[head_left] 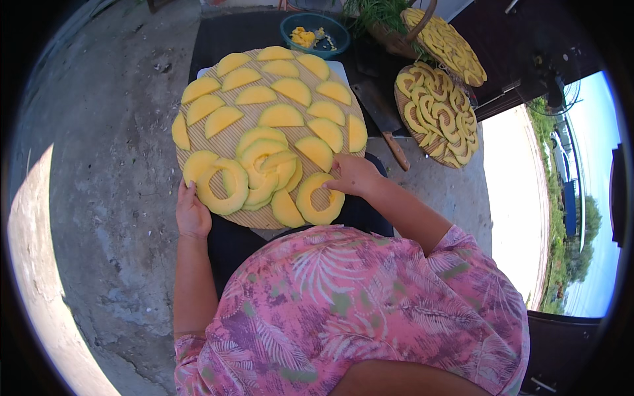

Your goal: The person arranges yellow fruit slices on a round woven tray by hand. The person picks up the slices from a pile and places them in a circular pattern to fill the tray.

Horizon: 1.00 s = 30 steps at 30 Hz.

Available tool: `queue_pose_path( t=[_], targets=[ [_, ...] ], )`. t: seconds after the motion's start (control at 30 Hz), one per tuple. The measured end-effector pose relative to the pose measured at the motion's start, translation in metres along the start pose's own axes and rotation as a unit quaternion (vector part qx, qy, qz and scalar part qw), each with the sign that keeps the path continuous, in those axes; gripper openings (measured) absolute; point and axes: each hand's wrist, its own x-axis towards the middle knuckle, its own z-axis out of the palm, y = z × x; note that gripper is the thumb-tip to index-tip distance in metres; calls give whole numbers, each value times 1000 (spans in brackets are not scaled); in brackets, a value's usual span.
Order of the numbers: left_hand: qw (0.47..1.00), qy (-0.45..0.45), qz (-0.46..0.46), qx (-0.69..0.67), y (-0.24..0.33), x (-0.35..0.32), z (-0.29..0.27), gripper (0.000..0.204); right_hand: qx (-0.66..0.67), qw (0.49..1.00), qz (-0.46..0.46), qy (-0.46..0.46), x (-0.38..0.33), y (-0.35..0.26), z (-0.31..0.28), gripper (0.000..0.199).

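Head view, looking down. The concrete floor [112, 171] fills the left half of the frame. At centre lies a large round woven tray [261, 129], resting on a dark cloth-covered desk [218, 39] and covered with yellow-orange fruit slices [281, 115]: half-moon pieces across its upper part, ring-shaped pieces heaped at its lower part. At upper right, two smaller woven trays [436, 115] carry curled yellow slices; one leans behind the other. A cleaver [383, 115] with a wooden handle lies between the large tray and these. A teal bowl [315, 33] holding yellow scraps stands at top centre, with green leaves just to its right.

The left hand [191, 214], at lower left of the large tray, grips the tray's rim with its fingers curled over the edge. The right hand [353, 177], at lower right of the tray, is partly closed, its fingertips pinching the inner edge of a ring slice [320, 198] that lies flat on the tray near the lower rim, beside a half-moon piece.

Handling, as judged: the ring slice appears light, moist and soft, thin enough to tear or snap at its narrowest part, and probably slippery on its cut faces. Hold is best taken across the thickest part of the ring, thumb inside the hole and fingers outside, lifting it flat. The tray seems stiff but light, and would tilt if held at one side only.
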Motion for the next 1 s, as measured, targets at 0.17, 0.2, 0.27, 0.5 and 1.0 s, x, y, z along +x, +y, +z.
queue_pose_path(
  t=[0.17, 0.2, 0.27, 0.5, 1.0],
  targets=[
    [1000, -7, -1, -8, -1, 1, 0, 35, 74, 990, 3, 118, -7, 8, 38, 40],
    [1000, -9, -5, -11, -2, 2, -1, 35, 74, 990, 1, 119, -6, 12, 43, 40],
    [1000, -9, -5, -12, -1, 2, -2, 35, 88, 986, -6, 141, -3, 14, 46, 38],
    [1000, -1, 3, -5, 0, 0, 2, 36, 166, 985, -40, 20, -3, 28, 27, 28],
    [1000, -3, 3, -4, -2, 0, 0, 35, 497, 863, 6, -93, 6, 72, 19, 18]
  ],
)
